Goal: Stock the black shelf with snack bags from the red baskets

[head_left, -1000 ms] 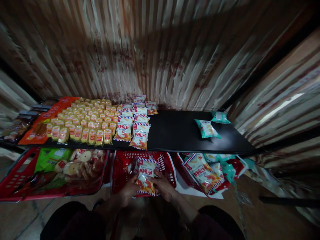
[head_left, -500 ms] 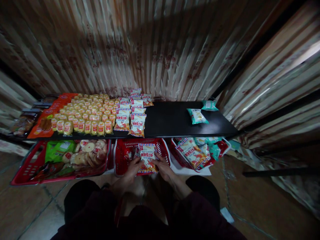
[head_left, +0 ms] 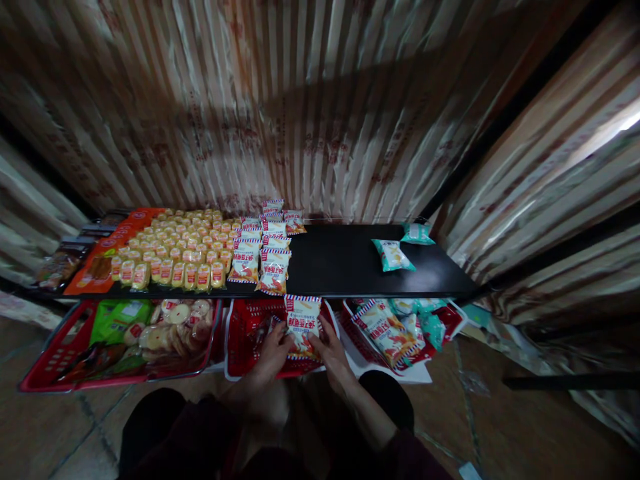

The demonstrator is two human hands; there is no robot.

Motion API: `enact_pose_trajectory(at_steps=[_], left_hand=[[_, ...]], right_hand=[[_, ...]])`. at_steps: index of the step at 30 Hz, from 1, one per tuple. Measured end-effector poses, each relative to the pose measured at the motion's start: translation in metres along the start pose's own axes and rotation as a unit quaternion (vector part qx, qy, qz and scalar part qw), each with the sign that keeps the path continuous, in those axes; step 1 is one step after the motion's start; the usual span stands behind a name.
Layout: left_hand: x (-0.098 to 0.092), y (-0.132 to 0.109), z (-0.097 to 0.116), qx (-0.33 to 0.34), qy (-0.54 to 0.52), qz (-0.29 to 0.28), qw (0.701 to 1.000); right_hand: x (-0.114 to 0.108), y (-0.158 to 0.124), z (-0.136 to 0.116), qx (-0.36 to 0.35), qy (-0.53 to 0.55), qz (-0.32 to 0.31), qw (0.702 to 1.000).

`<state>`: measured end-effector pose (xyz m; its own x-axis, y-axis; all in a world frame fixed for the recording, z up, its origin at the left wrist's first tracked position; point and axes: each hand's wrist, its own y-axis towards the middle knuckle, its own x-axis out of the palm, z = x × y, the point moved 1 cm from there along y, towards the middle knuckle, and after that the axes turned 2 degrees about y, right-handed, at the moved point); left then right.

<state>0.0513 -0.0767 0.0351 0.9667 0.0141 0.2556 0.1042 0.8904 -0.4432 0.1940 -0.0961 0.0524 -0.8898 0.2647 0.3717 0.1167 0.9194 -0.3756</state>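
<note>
Between my two hands is a white-and-orange snack bag [head_left: 303, 319] with striped ends, its printed face toward me. My left hand [head_left: 274, 350] grips its left edge, and my right hand [head_left: 331, 348] grips the right edge. Below and behind the bag lies a red basket [head_left: 243, 327], which holds something partly hidden by my left hand. On the black shelf [head_left: 335, 260] just beyond, bags of the same kind [head_left: 273, 270] stand in two overlapping rows. Several small yellow wrapped cakes [head_left: 190, 275] are lined up to the left of them.
Two teal snack bags [head_left: 394, 255] lie on the shelf's right part. An orange package [head_left: 93, 270] is at its left. The left red basket [head_left: 37, 380] holds round crackers and a green bag [head_left: 117, 320]; the right basket [head_left: 457, 323] holds more snack bags [head_left: 383, 327]. Corrugated sheeting rises behind.
Both hands have lifted the snack bag slightly forward and right, closer to the shelf edge. The whole scene sits lower in view because the camera has tilted up.
</note>
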Motion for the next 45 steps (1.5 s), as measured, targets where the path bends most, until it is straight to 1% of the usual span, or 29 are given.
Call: enact_pose_trajectory(at_steps=[5, 8, 13, 17, 20, 24, 28, 32, 35, 41, 45], left_hand=[[0.014, 0.013, 0.013, 0.04, 0.009, -0.012, 0.999], [0.022, 0.022, 0.018, 0.075, 0.042, 0.004, 0.996], [0.034, 0.037, 0.026, 0.093, 0.077, 0.033, 0.992], [0.042, 0.048, 0.037, 0.099, 0.079, 0.05, 0.991], [0.047, 0.056, 0.045, 0.108, 0.081, 0.049, 0.99], [0.052, 0.066, 0.051, 0.152, 0.106, 0.044, 0.982], [0.058, 0.077, 0.052, 0.175, 0.118, 0.056, 0.976], [0.066, 0.087, 0.056, 0.21, 0.17, 0.078, 0.96], [0.071, 0.092, 0.061, 0.214, 0.216, 0.093, 0.948], [0.078, 0.091, 0.073, 0.217, 0.271, 0.1, 0.932], [0.082, 0.089, 0.075, 0.238, 0.323, 0.112, 0.909]], right_hand=[[0.0, 0.015, -0.013, -0.041, 0.006, -0.001, 0.999], [-0.001, 0.024, -0.018, -0.064, -0.005, 0.004, 0.998], [-0.005, 0.044, -0.023, -0.089, -0.034, 0.019, 0.995], [-0.008, 0.06, -0.028, -0.101, -0.059, 0.022, 0.993], [-0.008, 0.071, -0.032, -0.111, -0.049, 0.018, 0.992], [-0.008, 0.085, -0.04, -0.114, -0.045, 0.022, 0.992], [-0.007, 0.099, -0.045, -0.127, -0.026, 0.023, 0.991], [-0.004, 0.11, -0.051, -0.134, 0.004, 0.032, 0.99], [-0.001, 0.116, -0.057, -0.128, 0.013, 0.041, 0.991], [0.002, 0.125, -0.068, -0.125, -0.006, 0.07, 0.99], [0.003, 0.132, -0.071, -0.124, -0.012, 0.067, 0.99]])
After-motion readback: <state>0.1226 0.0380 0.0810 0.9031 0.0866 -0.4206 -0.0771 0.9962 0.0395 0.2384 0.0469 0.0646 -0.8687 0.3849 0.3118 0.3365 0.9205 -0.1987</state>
